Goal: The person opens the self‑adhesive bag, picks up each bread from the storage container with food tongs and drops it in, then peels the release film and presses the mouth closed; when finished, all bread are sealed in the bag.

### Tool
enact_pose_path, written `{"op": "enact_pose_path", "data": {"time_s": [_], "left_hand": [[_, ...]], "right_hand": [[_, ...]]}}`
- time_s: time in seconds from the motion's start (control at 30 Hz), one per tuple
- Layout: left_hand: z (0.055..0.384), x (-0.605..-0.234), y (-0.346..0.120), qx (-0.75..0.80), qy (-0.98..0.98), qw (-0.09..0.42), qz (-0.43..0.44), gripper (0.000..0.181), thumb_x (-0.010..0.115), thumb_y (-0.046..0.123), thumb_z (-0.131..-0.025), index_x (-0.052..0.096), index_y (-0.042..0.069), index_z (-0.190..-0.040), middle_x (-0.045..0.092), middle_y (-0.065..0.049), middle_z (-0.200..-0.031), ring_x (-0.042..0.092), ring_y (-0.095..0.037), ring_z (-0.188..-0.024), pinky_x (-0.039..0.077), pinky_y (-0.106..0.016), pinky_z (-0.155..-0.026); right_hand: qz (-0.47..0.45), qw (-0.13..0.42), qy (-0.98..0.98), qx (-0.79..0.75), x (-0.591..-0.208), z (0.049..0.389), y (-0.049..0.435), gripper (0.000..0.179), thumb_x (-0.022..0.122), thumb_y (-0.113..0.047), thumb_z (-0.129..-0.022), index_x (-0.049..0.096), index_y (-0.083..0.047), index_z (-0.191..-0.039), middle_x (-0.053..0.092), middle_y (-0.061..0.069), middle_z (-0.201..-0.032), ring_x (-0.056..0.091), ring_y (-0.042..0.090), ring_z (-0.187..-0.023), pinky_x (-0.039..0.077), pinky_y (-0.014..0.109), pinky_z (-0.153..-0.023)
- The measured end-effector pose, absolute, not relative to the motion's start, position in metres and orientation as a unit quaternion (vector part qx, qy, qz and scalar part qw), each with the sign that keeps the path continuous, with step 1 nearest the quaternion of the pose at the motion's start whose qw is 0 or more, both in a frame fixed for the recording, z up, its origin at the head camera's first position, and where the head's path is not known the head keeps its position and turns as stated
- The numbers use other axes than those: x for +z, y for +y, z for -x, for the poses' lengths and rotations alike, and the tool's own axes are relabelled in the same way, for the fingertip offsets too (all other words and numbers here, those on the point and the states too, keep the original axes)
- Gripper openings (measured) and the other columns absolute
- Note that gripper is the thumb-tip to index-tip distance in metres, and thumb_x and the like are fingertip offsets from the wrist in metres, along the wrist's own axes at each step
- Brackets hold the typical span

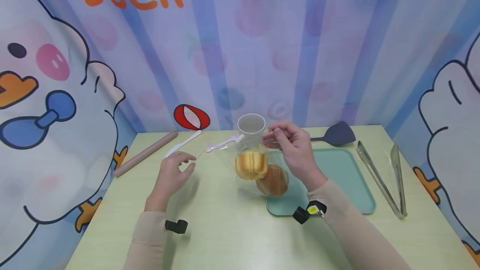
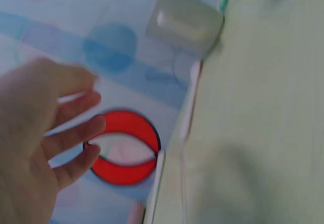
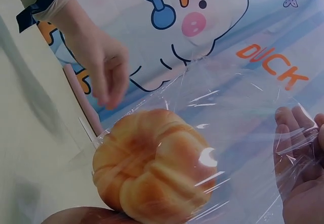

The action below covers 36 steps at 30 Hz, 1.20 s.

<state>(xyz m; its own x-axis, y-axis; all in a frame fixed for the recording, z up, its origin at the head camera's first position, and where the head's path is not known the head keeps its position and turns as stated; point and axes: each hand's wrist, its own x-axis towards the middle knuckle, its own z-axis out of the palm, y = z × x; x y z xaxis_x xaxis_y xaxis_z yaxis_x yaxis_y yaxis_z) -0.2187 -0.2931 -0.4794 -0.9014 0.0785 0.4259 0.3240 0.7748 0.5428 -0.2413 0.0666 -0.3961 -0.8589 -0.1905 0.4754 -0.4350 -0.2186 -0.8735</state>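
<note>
A clear plastic bag (image 3: 243, 107) hangs from my right hand (image 1: 290, 147), whose thumb and fingers pinch its top edge. Inside it is a golden, grooved bread roll (image 1: 251, 165), with a browner round bun (image 1: 273, 181) below and to the right. In the right wrist view the roll (image 3: 154, 166) shows large through the film, and the bun is mostly cut off at the bottom. My left hand (image 1: 174, 178) hovers over the table left of the bag, fingers loosely bent and apart. Nothing sits between those fingers in the left wrist view.
A white cup (image 1: 251, 124) stands at the back, near a pale purple fork (image 1: 223, 142). Leftward lie a white knife (image 1: 183, 143) and a rolling pin (image 1: 145, 154). On the right are a green tray (image 1: 337, 178), a dark spatula (image 1: 339, 134) and metal tongs (image 1: 378, 180).
</note>
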Motion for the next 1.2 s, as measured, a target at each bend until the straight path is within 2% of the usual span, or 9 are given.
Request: {"op": "enact_pose_path", "data": {"time_s": [0.2,0.33,0.4,0.53,0.7,0.77,0.93,1.1,1.2], "left_hand": [[0.216,-0.453,-0.247,-0.529,-0.818,0.149,0.169,0.041,0.075,0.012,-0.098,0.065,0.009,-0.138,0.070,-0.008,-0.134,0.068,-0.023,-0.120,0.059,-0.043,-0.098],[0.217,-0.442,-0.224,-0.628,-0.737,0.158,0.197,0.024,0.068,0.008,-0.102,0.066,0.002,-0.126,0.075,-0.010,-0.124,0.071,-0.019,-0.113,0.058,-0.032,-0.096],[0.217,-0.441,-0.218,-0.667,-0.698,0.172,0.195,0.015,0.067,0.007,-0.103,0.065,-0.003,-0.113,0.078,-0.008,-0.112,0.075,-0.018,-0.104,0.060,-0.031,-0.093],[0.215,-0.439,-0.211,-0.712,-0.651,0.191,0.179,0.018,0.071,0.011,-0.101,0.062,-0.005,-0.102,0.080,0.000,-0.098,0.078,-0.017,-0.093,0.062,-0.035,-0.090],[0.213,-0.436,-0.208,-0.736,-0.618,0.209,0.180,0.008,0.069,0.005,-0.101,0.072,0.000,-0.095,0.080,0.000,-0.092,0.079,-0.018,-0.086,0.063,-0.038,-0.089],[0.212,-0.435,-0.208,-0.735,-0.616,0.217,0.183,0.012,0.066,0.002,-0.102,0.075,0.002,-0.094,0.079,-0.001,-0.090,0.079,-0.018,-0.082,0.063,-0.039,-0.088],[0.211,-0.432,-0.211,-0.716,-0.632,0.209,0.210,0.016,0.065,-0.004,-0.100,0.076,0.005,-0.108,0.078,-0.001,-0.089,0.077,-0.019,-0.072,0.064,-0.041,-0.087],[0.209,-0.429,-0.208,-0.705,-0.642,0.222,0.204,0.009,0.063,-0.002,-0.102,0.067,-0.006,-0.109,0.077,-0.002,-0.099,0.078,-0.019,-0.084,0.063,-0.040,-0.087],[0.207,-0.428,-0.204,-0.701,-0.646,0.246,0.175,0.016,0.061,0.006,-0.106,0.062,-0.010,-0.112,0.075,-0.003,-0.106,0.077,-0.018,-0.093,0.062,-0.038,-0.091]], "right_hand": [[-0.250,0.061,-0.613,0.747,-0.395,0.241,0.059,0.023,0.051,-0.005,-0.110,0.058,0.016,-0.118,0.080,-0.001,-0.098,0.078,0.017,-0.089,0.064,0.036,-0.082],[-0.247,0.049,-0.604,0.756,-0.396,0.240,0.058,0.024,0.051,-0.007,-0.111,0.058,0.014,-0.119,0.080,0.000,-0.099,0.078,0.017,-0.090,0.064,0.035,-0.083],[-0.245,0.042,-0.594,0.765,-0.396,0.239,0.058,0.020,0.051,-0.007,-0.111,0.062,0.008,-0.116,0.080,0.002,-0.099,0.078,0.018,-0.090,0.064,0.036,-0.083],[-0.231,0.035,-0.578,0.782,-0.395,0.239,0.059,0.018,0.051,-0.006,-0.110,0.068,-0.006,-0.109,0.080,0.004,-0.096,0.079,0.020,-0.088,0.064,0.038,-0.082],[-0.193,0.040,-0.593,0.781,-0.392,0.239,0.061,0.019,0.050,-0.007,-0.110,0.068,-0.005,-0.105,0.080,0.002,-0.091,0.079,0.018,-0.085,0.065,0.039,-0.082],[-0.184,0.040,-0.600,0.778,-0.392,0.239,0.061,0.019,0.050,-0.007,-0.110,0.066,0.003,-0.106,0.080,0.001,-0.089,0.079,0.017,-0.084,0.065,0.039,-0.081],[-0.181,0.040,-0.609,0.771,-0.393,0.240,0.063,0.021,0.052,-0.006,-0.109,0.062,0.012,-0.108,0.078,0.001,-0.088,0.078,0.017,-0.081,0.065,0.037,-0.078],[-0.186,0.048,-0.614,0.765,-0.394,0.241,0.067,0.014,0.057,-0.007,-0.107,0.066,0.004,-0.106,0.079,0.001,-0.090,0.079,0.019,-0.081,0.065,0.038,-0.077],[-0.181,0.050,-0.620,0.762,-0.397,0.241,0.068,0.013,0.057,-0.010,-0.108,0.066,-0.001,-0.107,0.080,0.001,-0.093,0.080,0.020,-0.083,0.065,0.040,-0.079]]}}
